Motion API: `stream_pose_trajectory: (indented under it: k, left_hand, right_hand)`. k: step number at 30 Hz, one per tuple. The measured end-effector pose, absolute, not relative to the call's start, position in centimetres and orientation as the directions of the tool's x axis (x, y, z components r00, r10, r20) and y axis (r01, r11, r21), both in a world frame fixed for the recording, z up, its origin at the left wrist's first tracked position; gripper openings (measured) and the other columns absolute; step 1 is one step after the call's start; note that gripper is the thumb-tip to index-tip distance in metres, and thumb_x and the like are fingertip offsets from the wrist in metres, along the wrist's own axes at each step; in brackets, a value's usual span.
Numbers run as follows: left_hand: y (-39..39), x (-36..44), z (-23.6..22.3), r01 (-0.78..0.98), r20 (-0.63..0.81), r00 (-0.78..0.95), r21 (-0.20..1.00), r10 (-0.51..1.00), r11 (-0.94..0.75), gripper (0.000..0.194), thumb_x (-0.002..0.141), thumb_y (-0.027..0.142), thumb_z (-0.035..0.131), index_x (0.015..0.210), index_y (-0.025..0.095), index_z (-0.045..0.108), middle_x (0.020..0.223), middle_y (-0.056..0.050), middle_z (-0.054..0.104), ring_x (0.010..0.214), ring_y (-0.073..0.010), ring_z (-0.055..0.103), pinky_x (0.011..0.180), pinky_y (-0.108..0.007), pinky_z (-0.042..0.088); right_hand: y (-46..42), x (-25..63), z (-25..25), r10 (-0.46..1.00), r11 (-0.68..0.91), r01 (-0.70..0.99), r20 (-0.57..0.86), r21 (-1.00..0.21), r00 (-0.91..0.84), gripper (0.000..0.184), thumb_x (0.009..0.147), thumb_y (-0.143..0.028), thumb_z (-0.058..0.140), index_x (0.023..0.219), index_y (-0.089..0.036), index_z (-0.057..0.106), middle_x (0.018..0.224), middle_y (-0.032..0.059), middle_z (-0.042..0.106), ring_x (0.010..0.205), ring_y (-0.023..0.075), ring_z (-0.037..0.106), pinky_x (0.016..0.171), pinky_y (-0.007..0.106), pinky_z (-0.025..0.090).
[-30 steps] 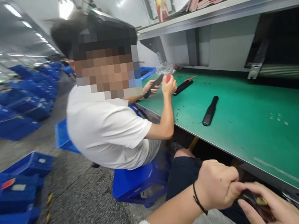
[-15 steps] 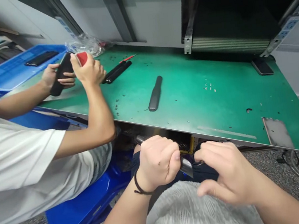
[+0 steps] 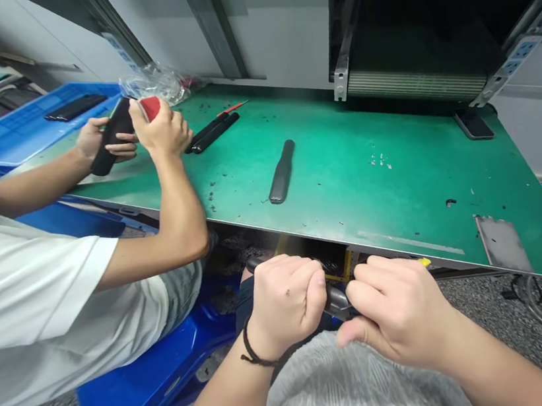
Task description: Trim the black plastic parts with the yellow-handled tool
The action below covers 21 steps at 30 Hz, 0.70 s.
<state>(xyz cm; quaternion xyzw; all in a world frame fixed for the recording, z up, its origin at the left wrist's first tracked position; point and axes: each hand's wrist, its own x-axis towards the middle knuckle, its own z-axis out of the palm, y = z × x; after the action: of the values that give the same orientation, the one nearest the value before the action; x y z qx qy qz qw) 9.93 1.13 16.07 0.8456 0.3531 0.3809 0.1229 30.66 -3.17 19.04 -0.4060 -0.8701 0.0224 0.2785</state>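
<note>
My left hand (image 3: 286,301) is clenched round a dark elongated part (image 3: 336,301) held over my lap, just below the front edge of the green bench (image 3: 398,179). My right hand (image 3: 397,309) is closed on the same part from the right, fingers curled; a small yellow bit (image 3: 423,262) shows behind it. A similar dark grey handle-shaped part (image 3: 281,171) lies loose on the bench ahead of me. To my left a co-worker in a white shirt holds a black part (image 3: 111,144) in one hand and a red-tipped tool (image 3: 151,107) in the other.
Two more black parts (image 3: 212,132) and a red-handled tool (image 3: 231,107) lie at the bench's back left, beside a crumpled plastic bag (image 3: 155,82). A blue crate (image 3: 35,124) stands further left. A phone (image 3: 474,125) lies at the back right. Debris specks dot the mat.
My view swung from the aisle and co-worker back to the bench. My two hands have come closer together on the dark part, now touching over my lap.
</note>
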Motion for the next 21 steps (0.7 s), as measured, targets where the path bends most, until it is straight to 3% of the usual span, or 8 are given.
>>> stream_pose_trajectory:
  k: [6,10,13,18,21]
  left_hand:
    - [0.1,10.5,15.1,0.533,0.444,0.357,0.625,0.821,-0.57,0.037,0.104,0.02,0.04,0.068,0.022,0.034,0.058,0.003,0.037,0.051,-0.0142,0.036,0.059,-0.034,0.022]
    - [-0.7,11.2,14.6,0.523,0.243,0.284,0.772,0.928,-0.362,0.046,0.11,0.03,0.034,0.064,0.021,0.033,0.055,0.003,0.037,0.051,-0.0136,0.036,0.058,-0.033,0.021]
    - [-0.6,11.5,14.6,0.489,0.051,0.219,0.858,0.974,-0.155,0.052,0.111,0.037,0.03,0.062,0.021,0.031,0.054,0.002,0.037,0.051,-0.014,0.036,0.057,-0.034,0.021]
    - [0.3,11.3,14.9,0.464,-0.091,0.165,0.886,0.982,0.004,0.05,0.107,0.039,0.033,0.06,0.022,0.027,0.054,0.002,0.036,0.054,-0.0148,0.035,0.057,-0.034,0.021]
    - [0.5,11.3,15.2,0.48,-0.115,0.197,0.877,0.974,0.006,0.05,0.107,0.04,0.033,0.06,0.022,0.028,0.055,0.002,0.039,0.054,-0.0144,0.035,0.057,-0.034,0.022]
  right_hand:
    - [-3.6,30.2,18.3,0.658,0.632,0.77,0.588,-0.091,-0.471,0.063,0.113,-0.056,0.03,0.068,-0.02,0.054,0.065,0.0023,0.043,0.066,0.0183,0.031,0.062,0.037,0.017]
    - [-3.5,30.2,17.5,0.611,0.633,0.773,0.638,-0.038,-0.468,0.061,0.112,-0.056,0.036,0.065,-0.02,0.052,0.061,0.0018,0.04,0.065,0.0184,0.029,0.063,0.039,0.014]
    - [-3.3,30.7,17.1,0.583,0.707,0.697,0.654,-0.116,-0.482,0.057,0.112,-0.052,0.042,0.065,-0.02,0.051,0.06,0.001,0.04,0.064,0.0175,0.028,0.062,0.038,0.015]
    - [-2.5,31.9,17.1,0.667,0.725,0.598,0.568,-0.343,-0.483,0.02,0.105,-0.014,0.056,0.086,-0.015,0.061,0.071,0.0017,0.051,0.067,0.0158,0.035,0.062,0.033,0.025]
    - [-2.1,32.1,17.6,0.729,0.674,0.644,0.47,-0.362,-0.498,0.015,0.107,-0.022,0.055,0.104,-0.011,0.064,0.08,0.0044,0.055,0.073,0.0173,0.042,0.063,0.033,0.029]
